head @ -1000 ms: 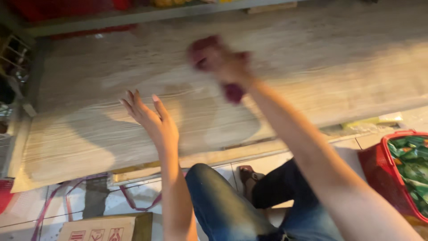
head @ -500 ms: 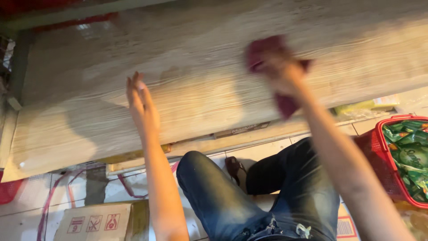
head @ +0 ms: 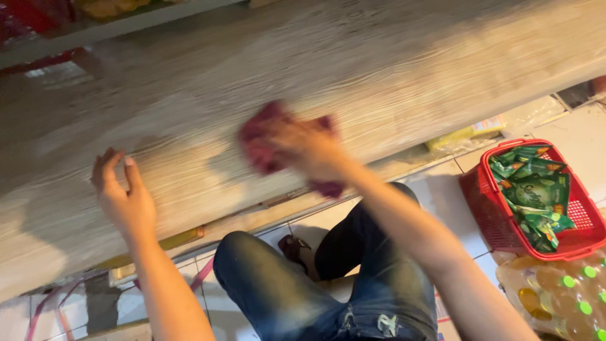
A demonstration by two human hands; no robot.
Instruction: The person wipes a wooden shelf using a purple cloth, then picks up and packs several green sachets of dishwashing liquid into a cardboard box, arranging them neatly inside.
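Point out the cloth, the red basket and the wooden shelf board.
cloth [head: 262, 142], head view, on its bunched left part.
red basket [head: 483, 208], head view, on its left wall.
wooden shelf board [head: 391, 69], head view, on bare wood grain.

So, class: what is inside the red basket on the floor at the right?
The red basket holds a heap of green packets with its mesh bottom bare at one side. Whatever lies beneath the packets is covered and cannot be seen.

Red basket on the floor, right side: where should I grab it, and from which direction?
Probably take the red basket by its near left rim, coming from above. It sits upright with the top open, green packets fill the middle, and the rim on that side is bare. No handle shows. The right hand is closest, but grips the dark red cloth.
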